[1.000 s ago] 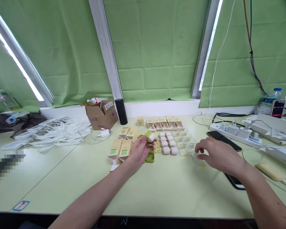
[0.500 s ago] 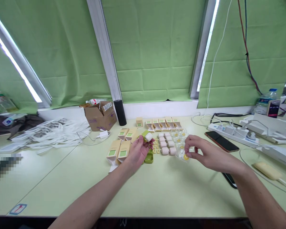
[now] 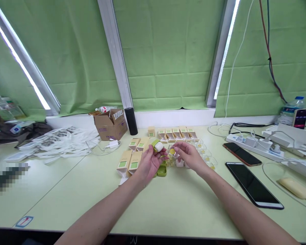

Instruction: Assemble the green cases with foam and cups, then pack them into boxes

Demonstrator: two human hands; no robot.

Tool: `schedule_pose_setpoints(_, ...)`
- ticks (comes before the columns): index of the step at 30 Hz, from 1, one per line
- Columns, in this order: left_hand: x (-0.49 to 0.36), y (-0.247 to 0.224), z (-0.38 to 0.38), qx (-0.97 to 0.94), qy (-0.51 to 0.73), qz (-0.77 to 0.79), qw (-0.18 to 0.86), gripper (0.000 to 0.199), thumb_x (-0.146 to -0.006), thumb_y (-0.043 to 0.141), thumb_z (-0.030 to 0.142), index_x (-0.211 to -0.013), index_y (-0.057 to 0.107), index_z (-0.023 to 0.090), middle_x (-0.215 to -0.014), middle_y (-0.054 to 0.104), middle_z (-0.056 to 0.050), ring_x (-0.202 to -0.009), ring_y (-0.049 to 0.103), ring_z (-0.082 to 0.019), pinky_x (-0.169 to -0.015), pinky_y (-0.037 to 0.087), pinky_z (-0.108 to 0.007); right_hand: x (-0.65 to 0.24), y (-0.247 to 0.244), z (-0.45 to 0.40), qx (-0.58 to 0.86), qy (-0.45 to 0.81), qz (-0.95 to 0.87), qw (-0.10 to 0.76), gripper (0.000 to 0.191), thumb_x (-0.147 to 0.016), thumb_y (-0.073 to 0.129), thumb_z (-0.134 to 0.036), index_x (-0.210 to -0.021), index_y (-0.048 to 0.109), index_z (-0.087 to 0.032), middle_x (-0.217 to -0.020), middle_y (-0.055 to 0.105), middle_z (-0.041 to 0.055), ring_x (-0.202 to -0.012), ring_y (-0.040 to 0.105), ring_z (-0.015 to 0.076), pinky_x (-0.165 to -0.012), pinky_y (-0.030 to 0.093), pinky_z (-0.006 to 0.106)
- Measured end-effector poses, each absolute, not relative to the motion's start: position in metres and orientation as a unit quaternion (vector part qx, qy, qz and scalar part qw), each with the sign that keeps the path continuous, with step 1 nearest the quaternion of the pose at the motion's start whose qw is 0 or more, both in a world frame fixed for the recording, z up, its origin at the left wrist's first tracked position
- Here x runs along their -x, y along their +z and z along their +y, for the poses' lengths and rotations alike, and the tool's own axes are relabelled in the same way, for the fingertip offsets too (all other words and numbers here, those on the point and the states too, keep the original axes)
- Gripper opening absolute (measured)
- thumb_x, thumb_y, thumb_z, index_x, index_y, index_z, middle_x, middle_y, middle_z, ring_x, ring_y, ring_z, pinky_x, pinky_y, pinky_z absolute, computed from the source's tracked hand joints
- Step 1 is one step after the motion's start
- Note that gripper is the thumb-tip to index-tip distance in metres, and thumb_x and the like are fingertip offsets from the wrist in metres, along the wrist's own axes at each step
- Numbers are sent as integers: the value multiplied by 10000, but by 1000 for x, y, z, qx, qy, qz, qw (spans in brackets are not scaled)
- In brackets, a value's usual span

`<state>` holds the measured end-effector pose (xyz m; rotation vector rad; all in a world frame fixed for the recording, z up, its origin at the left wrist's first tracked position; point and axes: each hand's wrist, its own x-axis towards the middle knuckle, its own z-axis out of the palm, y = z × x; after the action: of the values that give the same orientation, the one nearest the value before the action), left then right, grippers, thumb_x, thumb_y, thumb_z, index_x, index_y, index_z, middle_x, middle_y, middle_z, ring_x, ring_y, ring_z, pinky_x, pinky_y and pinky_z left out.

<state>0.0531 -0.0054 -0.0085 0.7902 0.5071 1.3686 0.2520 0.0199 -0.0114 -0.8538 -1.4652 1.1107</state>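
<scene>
My left hand is closed around a small rounded white case in a green cover, held above the table. Close beside it, my right hand pinches a small clear plastic packet with a yellow spot. Under the hands lies an empty green cover. Pale pinkish-white cases show partly beneath my right hand, which hides the others. To their right are several clear packets with yellow spots. Kraft-coloured small boxes with green labels stand left of my left hand.
More small boxes stand in a row behind. A cardboard carton and a black cylinder are at the back. White straps pile up at left. On the right lie two phones, a power strip and cables.
My right hand has moved left from the clear packets to beside my left hand, carrying one packet. My left hand keeps the green-covered case. The view has shifted slightly, and the nearer phone is now uncovered.
</scene>
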Motion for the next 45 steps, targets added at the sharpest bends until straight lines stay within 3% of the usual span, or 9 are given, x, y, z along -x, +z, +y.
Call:
schedule_pose_setpoints(4, -54, -12, -5, -357, 610, 220, 672, 445, -997, 706, 522, -1073, 734, 85, -975, 767, -151, -841, 740, -204, -831, 651, -356, -244, -25, 16, 367, 456, -579, 568, 562, -850, 713, -771, -987, 716, -227, -823, 690, 30, -636, 592, 167, -536, 540, 298)
schedule_pose_setpoints(8, -55, -13, -4, -360, 613, 217, 669, 437, -1000, 705, 524, -1078, 742, 96, -961, 775, -133, -820, 736, -187, -850, 649, -349, -242, -29, 6, 378, 440, -601, 550, 580, -976, 568, -733, -1254, 725, -249, -843, 655, 13, -688, 634, 187, -667, 565, 350)
schedule_pose_setpoints(13, -56, -15, -4, -360, 609, 215, 673, 433, -994, 715, 521, -1073, 753, 97, -971, 780, -131, -836, 741, -181, -824, 640, -308, -237, -33, -1, 356, 455, -615, 536, 722, -900, 762, -581, -1532, 539, -311, -1281, 677, 77, -906, 672, 213, -868, 596, 408)
schedule_pose_setpoints(15, -56, -16, -4, -359, 609, 214, 674, 426, -988, 727, 511, -1070, 755, 95, -970, 782, -140, -852, 745, -189, -814, 639, -302, -234, -37, -1, 357, 437, -612, 554, 749, -856, 817, -546, -1516, 546, -316, -1399, 608, 99, -964, 652, 218, -924, 597, 426)
schedule_pose_setpoints(20, -58, -17, -5, -368, 600, 209, 679, 437, -983, 731, 521, -1066, 753, 92, -980, 790, -158, -898, 760, -218, -899, 646, -361, -231, -41, 5, 363, 411, -582, 601, 668, -825, 844, -549, -1409, 635, -301, -1398, 544, 108, -1047, 625, 230, -985, 599, 429)
schedule_pose_setpoints(28, -57, -14, -6, -382, 588, 207, 682, 453, -1003, 694, 542, -1091, 750, 101, -1002, 791, -156, -909, 766, -226, -904, 645, -371, -238, -33, 7, 262, 557, -473, 631, 647, -790, 887, -529, -1330, 614, -301, -1227, 740, 77, -1041, 744, 258, -996, 607, 456)
schedule_pose_setpoints(33, -54, -15, -3, -374, 609, 218, 664, 469, -1002, 693, 546, -1077, 742, 85, -982, 782, -159, -884, 756, -222, -887, 636, -368, -245, -29, 9, 224, 635, -427, 603, 370, -917, 718, -587, -1099, 676, -267, -1131, 810, 112, -1101, 782, 321, -1055, 587, 541)
schedule_pose_setpoints(36, -52, -18, 0, -374, 622, 226, 650, 476, -991, 708, 553, -1066, 741, 85, -966, 780, -155, -858, 750, -218, -858, 632, -364, -248, -30, 13, 237, 653, -413, 589, 393, -962, 613, -622, -974, 703, -239, -1092, 809, 150, -1087, 783, 332, -1065, 595, 534)
schedule_pose_setpoints(45, -50, -22, 2, -386, 640, 239, 620, 478, -899, 825, 548, -1073, 736, 111, -991, 792, -144, -895, 750, -236, -813, 608, -349, -252, -32, 14, 177, 709, -344, 589, 261, -911, 745, -497, -1008, 699, -259, -1070, 818, 95, -861, 777, 245, -804, 658, 396)
